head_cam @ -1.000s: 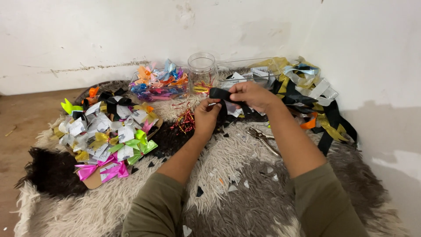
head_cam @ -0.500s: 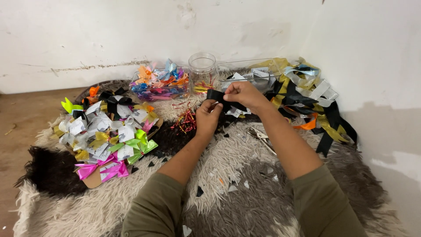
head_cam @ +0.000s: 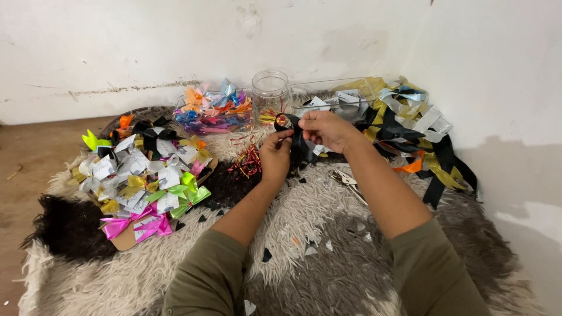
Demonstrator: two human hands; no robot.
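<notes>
Sleeves of olive green are coming in from the bottom edge, and both forearms are reaching forward over the shaggy rug [head_cam: 328, 234], which is scattered with small paper scraps. A pair of scissors [head_cam: 345, 180] is lying on the rug just under the right forearm.

Compared with half a second ago, the left hand [head_cam: 276, 153] is sitting closer to the right hand [head_cam: 328, 130], and the black ribbon [head_cam: 297, 136] between them is looking more folded into a loop (before, it was stretching more flat between the fingers). To my judgement this means the ribbon is being shaped into a bow like the finished ones nearby.

Both hands are closing on the ribbon: the left fingertips are pinching its lower middle part, and the right fingers are curling around the upper loop. The ribbon is hanging above the rug, just in front of the clear jar [head_cam: 270, 93].

Further left a pile of finished bows [head_cam: 146, 175] is lying on a board. Behind, a clear tray of coloured bows [head_cam: 213, 111] is standing near the wall, and loose ribbons [head_cam: 415, 134] are heaping in the corner.
</notes>
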